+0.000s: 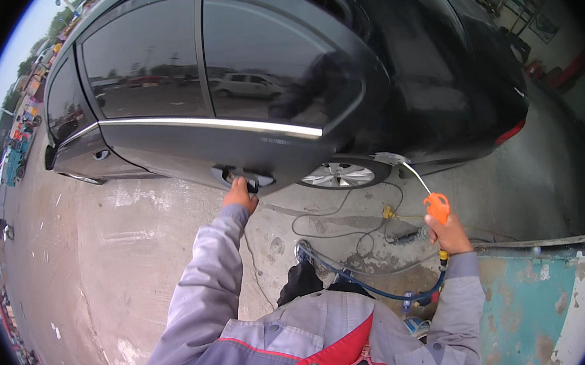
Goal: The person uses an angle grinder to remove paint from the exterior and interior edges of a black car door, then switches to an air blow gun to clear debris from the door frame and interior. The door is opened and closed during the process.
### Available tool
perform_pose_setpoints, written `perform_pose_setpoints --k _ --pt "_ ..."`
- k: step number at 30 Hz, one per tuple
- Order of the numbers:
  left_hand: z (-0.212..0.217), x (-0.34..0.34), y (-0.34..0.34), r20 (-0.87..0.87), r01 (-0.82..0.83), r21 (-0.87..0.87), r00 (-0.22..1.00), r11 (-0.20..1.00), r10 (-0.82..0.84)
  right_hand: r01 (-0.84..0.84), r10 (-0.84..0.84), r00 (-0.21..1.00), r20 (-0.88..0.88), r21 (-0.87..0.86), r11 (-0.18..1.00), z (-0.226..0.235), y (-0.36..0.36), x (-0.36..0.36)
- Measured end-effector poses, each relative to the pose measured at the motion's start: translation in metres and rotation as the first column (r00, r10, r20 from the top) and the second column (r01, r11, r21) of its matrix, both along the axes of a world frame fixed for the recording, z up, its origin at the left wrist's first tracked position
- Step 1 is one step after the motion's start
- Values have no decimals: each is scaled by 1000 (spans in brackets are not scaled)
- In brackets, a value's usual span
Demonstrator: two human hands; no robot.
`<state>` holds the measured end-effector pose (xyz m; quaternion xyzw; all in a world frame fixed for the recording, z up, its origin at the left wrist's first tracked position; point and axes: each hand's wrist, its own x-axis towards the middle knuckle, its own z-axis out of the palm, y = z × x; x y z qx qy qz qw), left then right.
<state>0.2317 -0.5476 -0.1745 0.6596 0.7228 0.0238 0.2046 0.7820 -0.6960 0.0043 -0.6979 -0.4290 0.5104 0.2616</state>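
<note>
1. In the head view we look down on a dark car (338,72) parked on a wet concrete floor (139,267), its side towards us.
2. Our left hand (239,195) reaches up to the rear door handle (243,178); the fingers are curled onto the handle and touch it, though we cannot tell how firmly they grip.
3. Our right hand (447,234) is closed around the grip of an orange spray gun (437,206), held upright just beside the car's rear corner.
4. A thin metal nozzle (415,176) rises from the gun, and its tip points at the lower body panel just behind the rear wheel (339,174), where a pale patch of spray (390,157) shows.
5. A blue hose (358,282) leaves the bottom of the gun, loops down past our right sleeve and runs across the floor in front of us.
6. Thinner dark cables (338,220) lie coiled on the floor between the wheel and our body.
7. At lower right stands a worn turquoise panel (529,300), close to our right arm.
8. We wear a grey jacket (287,345) with red trim.
</note>
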Motion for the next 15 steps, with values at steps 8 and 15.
perform_pose_setpoints --k 8,15 --pt "104 -84 -338 -33 -55 110 998 992 59 -143 203 867 -456 163 976 142 -109 90" --pt "78 -124 -606 864 -848 -304 -53 435 501 78 40 917 -397 275 958 162 -117 131"
